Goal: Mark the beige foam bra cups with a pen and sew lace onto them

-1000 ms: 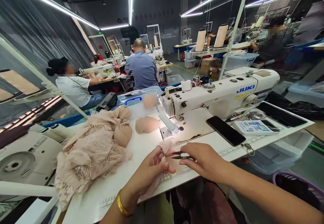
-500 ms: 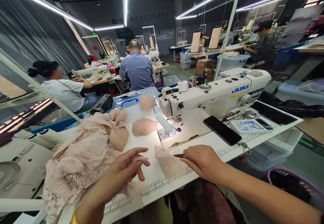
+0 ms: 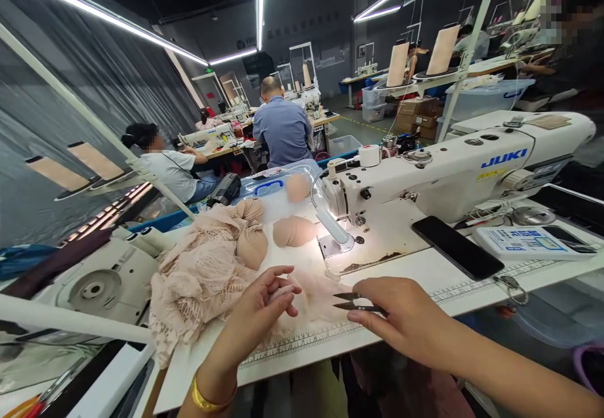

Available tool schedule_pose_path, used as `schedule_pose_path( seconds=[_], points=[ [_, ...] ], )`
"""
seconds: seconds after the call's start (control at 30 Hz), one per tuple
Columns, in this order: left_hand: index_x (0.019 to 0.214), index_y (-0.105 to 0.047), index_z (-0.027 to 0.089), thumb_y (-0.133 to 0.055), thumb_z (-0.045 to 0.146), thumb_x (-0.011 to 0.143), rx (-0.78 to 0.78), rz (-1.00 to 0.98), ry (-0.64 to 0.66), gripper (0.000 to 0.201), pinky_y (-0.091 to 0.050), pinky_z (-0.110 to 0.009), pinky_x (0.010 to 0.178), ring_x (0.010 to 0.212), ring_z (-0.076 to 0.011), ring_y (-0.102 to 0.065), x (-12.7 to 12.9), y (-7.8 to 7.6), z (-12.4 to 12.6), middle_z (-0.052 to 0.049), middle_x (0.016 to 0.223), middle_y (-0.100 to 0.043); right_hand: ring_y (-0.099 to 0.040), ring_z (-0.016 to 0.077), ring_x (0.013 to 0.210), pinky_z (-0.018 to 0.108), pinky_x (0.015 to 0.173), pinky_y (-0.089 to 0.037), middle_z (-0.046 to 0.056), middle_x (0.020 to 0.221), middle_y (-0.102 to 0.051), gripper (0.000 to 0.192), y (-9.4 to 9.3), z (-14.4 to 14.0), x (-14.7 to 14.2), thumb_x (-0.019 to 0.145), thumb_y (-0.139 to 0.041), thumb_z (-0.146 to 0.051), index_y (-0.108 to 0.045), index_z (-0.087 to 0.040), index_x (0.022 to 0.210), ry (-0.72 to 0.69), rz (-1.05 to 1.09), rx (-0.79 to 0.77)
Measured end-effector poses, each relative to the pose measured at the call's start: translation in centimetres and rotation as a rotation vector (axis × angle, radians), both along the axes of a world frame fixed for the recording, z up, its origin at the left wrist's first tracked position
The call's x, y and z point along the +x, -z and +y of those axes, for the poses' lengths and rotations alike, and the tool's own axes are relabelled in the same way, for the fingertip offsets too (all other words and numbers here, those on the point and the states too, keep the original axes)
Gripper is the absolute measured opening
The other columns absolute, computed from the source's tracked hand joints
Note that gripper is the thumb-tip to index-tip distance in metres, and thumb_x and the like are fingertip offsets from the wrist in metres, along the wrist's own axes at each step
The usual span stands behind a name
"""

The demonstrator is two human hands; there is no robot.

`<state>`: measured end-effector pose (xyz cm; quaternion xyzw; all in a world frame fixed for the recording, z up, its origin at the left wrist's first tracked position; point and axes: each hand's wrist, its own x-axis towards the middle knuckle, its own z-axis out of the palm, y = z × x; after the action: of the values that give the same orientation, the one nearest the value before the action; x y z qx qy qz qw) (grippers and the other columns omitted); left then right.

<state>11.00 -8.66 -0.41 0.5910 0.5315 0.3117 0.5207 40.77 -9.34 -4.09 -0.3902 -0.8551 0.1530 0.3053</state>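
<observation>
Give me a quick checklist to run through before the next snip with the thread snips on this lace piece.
1. Thread snips held in the right hand: ok, blades open and pointing left.
2. Lace piece lying on the table under the blades: ok.
3. Left hand clear of the blades: ok, it sits apart to the left, fingers pinching a small pale scrap.
4. Thread to be cut visible: cannot tell, too fine to see.
5. Phone away from the cutting spot: ok, it lies to the right by the sewing machine.
</observation>
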Motion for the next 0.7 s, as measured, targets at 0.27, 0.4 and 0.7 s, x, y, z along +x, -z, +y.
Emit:
schedule_pose_path(
  seconds=[0.27, 0.4, 0.7],
  points=[
    [0.140, -0.051, 0.032, -0.075, 0.046, 0.092, -0.074, -0.130, 0.025, 0.056, -0.051, -0.031, 0.080, 0.073, -0.0120, -0.070, -0.2, 1.5, -3.1, 0.001, 0.109, -0.053, -0.066, 0.0197, 0.069, 0.032, 0.061, -0.031, 0.001, 0.077, -0.073, 0.012, 1.9, 1.1, -6.0, 0.101, -0.067, -0.032, -0.063, -0.021, 0.098, 0.009, -0.065, 0.224],
    [0.141, -0.045, 0.029, -0.075, 0.047, 0.092, -0.089, -0.137, -0.001, 0.059, -0.047, -0.027, 0.072, 0.073, -0.0132, -0.070, -0.2, 1.5, -3.7, 0.004, 0.096, -0.053, -0.065, 0.0191, 0.066, 0.034, 0.061, -0.030, 0.001, 0.074, -0.070, 0.019, 2.5, 1.2, -7.8, 0.101, -0.066, -0.031, -0.063, -0.019, 0.087, 0.016, -0.092, 0.349],
    [0.135, -0.044, 0.027, -0.079, 0.043, 0.089, -0.099, -0.209, -0.079, 0.060, -0.046, -0.024, 0.066, 0.069, -0.0121, -0.070, -0.2, 1.9, -3.8, 0.005, 0.091, -0.057, -0.057, 0.0148, 0.057, 0.030, 0.058, -0.025, -0.001, 0.068, -0.068, 0.026, 3.0, 2.2, -8.3, 0.106, -0.055, -0.032, -0.060, -0.020, 0.084, 0.048, 0.050, 0.258]
  ],
)
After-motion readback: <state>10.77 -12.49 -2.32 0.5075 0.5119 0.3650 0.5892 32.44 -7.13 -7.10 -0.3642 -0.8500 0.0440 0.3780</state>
